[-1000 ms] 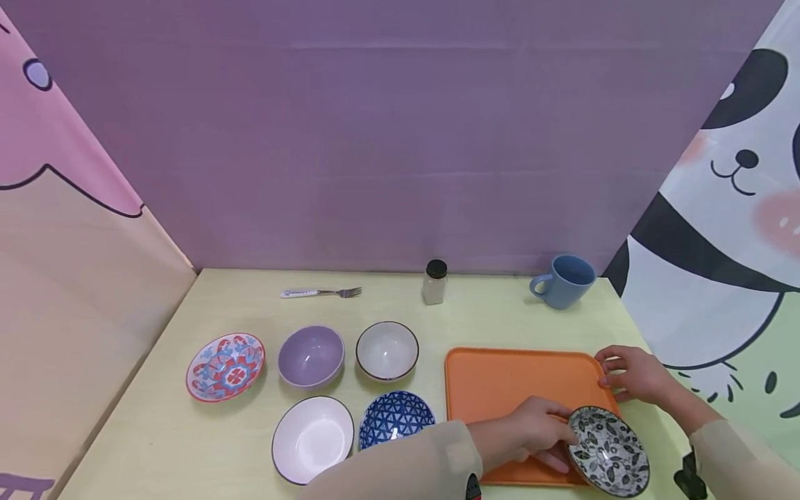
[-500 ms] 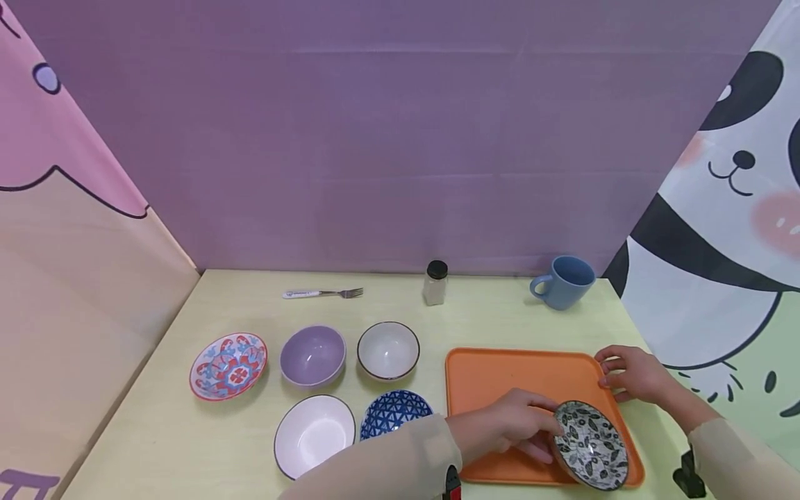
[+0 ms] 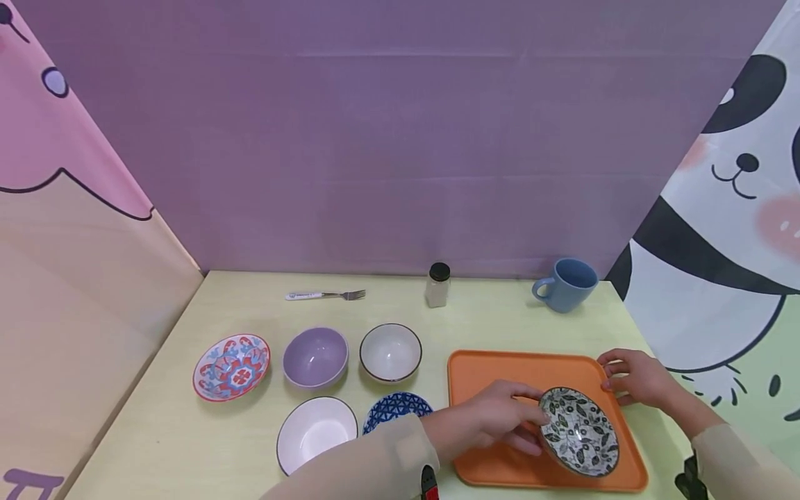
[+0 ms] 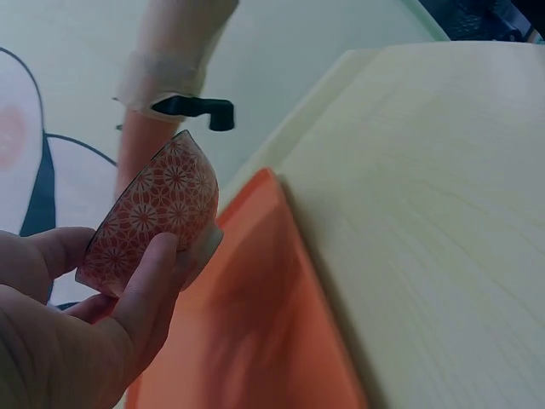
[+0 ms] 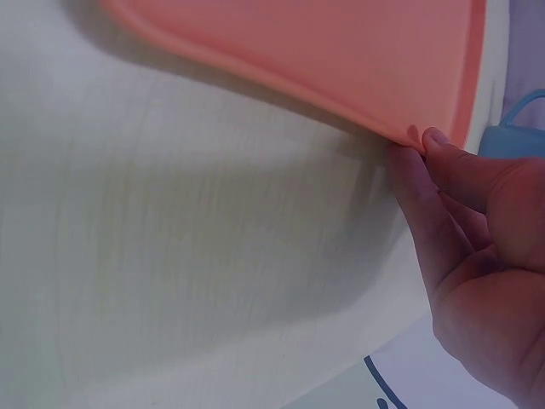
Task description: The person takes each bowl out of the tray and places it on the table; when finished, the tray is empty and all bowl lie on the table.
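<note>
Five bowls [image 3: 315, 357] left of orange tray [image 3: 487, 371]; hands: left [image 3: 494, 419] pinching leaf-patterned dish [image 3: 578, 430], right [image 3: 636, 376] gripping tray's corner.

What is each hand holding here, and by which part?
The left hand grips the leaf-patterned bowl by its rim; the right hand holds the orange tray at its far right corner.

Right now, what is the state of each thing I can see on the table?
Leaf-pattern dish: tilted over the orange tray, held by left hand.
Orange tray: flat, corner held by right hand.
Blue mug: upright.
Jar: capped.
Fork: lying flat.
</note>
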`<move>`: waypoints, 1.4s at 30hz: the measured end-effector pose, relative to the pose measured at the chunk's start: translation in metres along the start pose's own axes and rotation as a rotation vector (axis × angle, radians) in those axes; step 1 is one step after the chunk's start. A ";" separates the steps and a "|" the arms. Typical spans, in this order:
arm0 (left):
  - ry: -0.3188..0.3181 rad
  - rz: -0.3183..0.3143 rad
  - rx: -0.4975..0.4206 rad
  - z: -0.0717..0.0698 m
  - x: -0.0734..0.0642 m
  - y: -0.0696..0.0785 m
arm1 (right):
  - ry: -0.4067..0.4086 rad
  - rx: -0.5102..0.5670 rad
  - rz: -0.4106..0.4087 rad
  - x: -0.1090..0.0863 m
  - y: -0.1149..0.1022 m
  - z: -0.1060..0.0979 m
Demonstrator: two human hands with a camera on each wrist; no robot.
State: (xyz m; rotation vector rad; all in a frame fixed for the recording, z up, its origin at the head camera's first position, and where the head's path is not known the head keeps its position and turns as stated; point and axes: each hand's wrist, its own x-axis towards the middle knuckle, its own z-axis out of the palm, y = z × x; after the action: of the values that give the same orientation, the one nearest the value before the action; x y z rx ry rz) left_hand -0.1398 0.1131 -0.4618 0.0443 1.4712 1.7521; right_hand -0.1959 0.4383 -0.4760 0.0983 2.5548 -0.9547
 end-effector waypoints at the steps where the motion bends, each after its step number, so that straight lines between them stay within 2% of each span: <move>1: -0.001 0.007 -0.003 -0.002 -0.003 0.002 | 0.003 0.001 0.000 0.000 0.000 0.000; 7: -0.024 0.043 -0.010 -0.015 -0.021 0.015 | 0.009 -0.002 0.010 -0.001 -0.003 -0.001; 13: -0.045 0.076 -0.028 -0.035 -0.035 0.020 | 0.004 0.004 0.006 0.000 -0.001 -0.003; 19: -0.025 0.105 -0.010 -0.057 -0.047 0.022 | -0.007 0.032 0.012 0.000 0.001 -0.004; 34: 0.020 0.118 0.041 -0.095 -0.085 0.028 | -0.022 0.054 0.013 0.001 0.004 -0.003; 42: -0.008 0.119 0.067 -0.112 -0.108 0.027 | -0.014 0.055 0.018 0.002 0.005 -0.001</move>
State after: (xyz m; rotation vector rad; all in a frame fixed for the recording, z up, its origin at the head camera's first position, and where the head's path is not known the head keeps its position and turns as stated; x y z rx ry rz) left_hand -0.1408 -0.0409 -0.4251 0.1769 1.5485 1.7939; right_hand -0.1974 0.4426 -0.4787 0.1303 2.5105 -1.0158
